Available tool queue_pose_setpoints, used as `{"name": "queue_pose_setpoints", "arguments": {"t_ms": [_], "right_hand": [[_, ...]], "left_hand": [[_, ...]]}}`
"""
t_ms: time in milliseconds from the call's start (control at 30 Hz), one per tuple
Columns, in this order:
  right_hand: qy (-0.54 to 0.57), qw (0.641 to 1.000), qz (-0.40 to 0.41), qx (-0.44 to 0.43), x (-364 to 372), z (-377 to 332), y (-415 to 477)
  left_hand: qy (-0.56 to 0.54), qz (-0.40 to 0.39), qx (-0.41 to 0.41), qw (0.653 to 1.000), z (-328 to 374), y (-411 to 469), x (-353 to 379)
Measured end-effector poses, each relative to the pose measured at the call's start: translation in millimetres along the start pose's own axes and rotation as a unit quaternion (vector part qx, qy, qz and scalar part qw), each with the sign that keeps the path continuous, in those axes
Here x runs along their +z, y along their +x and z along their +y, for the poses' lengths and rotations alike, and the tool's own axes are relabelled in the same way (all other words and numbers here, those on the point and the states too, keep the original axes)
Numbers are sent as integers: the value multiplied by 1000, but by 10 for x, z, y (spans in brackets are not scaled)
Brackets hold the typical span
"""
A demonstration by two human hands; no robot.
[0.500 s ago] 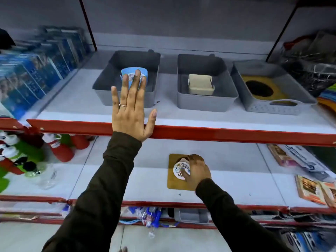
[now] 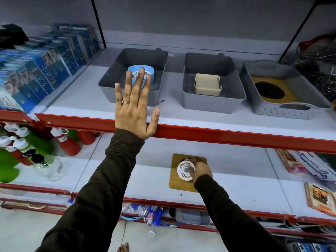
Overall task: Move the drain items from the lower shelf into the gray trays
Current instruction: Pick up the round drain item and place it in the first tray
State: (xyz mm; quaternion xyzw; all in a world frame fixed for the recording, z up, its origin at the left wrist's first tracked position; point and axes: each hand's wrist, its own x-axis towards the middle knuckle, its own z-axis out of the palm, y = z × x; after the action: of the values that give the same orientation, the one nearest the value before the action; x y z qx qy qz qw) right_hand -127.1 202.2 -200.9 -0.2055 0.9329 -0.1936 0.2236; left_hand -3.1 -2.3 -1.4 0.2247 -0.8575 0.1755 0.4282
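Note:
My right hand [image 2: 201, 170] is closed around a round white patterned drain cover [image 2: 185, 169] on the lower shelf, right over a mustard square drain mat [image 2: 177, 181]. My left hand [image 2: 135, 108] rests flat, fingers spread, on the red front edge of the upper shelf. Three gray trays stand on that shelf. The left tray [image 2: 109, 82] holds a blue drain item [image 2: 151, 73], partly hidden by my fingers. A beige square item [image 2: 207, 84] lies in the middle tray [image 2: 212, 102]. In the perforated right tray [image 2: 272, 110] is a yellow mat with a black round strainer [image 2: 270, 90].
Blue boxes [image 2: 36, 70] fill the upper shelf's left side; wire goods [image 2: 318, 57] sit at its right. Red and green bottles [image 2: 27, 142] and a clear bottle [image 2: 49, 166] stand at lower left. Packaged items [image 2: 309, 168] lie at lower right. A red shelf lip [image 2: 236, 135] overhangs the lower shelf.
The right hand and the white drain cover look slightly raised and tilted over the mat. The left hand has stayed on the shelf edge.

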Motion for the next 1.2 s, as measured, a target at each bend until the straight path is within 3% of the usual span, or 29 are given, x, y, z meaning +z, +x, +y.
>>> {"name": "queue_pose_setpoints", "arguments": {"t_ms": [67,167,300,467,767,1033,1200], "right_hand": [[164,986,18,30,-86,-1,-124],[354,933,35,48,-270,-27,-437],[491,871,-23,18,-621,-75,-951],[542,836,-63,-49,-1103,-242,-1408],[601,784,-16,-151,-1732,-581,-1748],[589,792,18,-163,-1870,-693,-1644],[532,813,65,-227,-2269,-1363,-1084]], "left_hand": [[4,-8,-1,1000,10,-3,-18],[8,-24,-7,1000,19,5,-45],[8,-32,-10,999,31,3,-77],[8,-45,-15,999,41,-5,-107],[1,-65,-26,998,40,9,-133],[-29,-25,-64,997,42,-5,-97],[-45,-10,-56,997,24,-9,-64]]}}
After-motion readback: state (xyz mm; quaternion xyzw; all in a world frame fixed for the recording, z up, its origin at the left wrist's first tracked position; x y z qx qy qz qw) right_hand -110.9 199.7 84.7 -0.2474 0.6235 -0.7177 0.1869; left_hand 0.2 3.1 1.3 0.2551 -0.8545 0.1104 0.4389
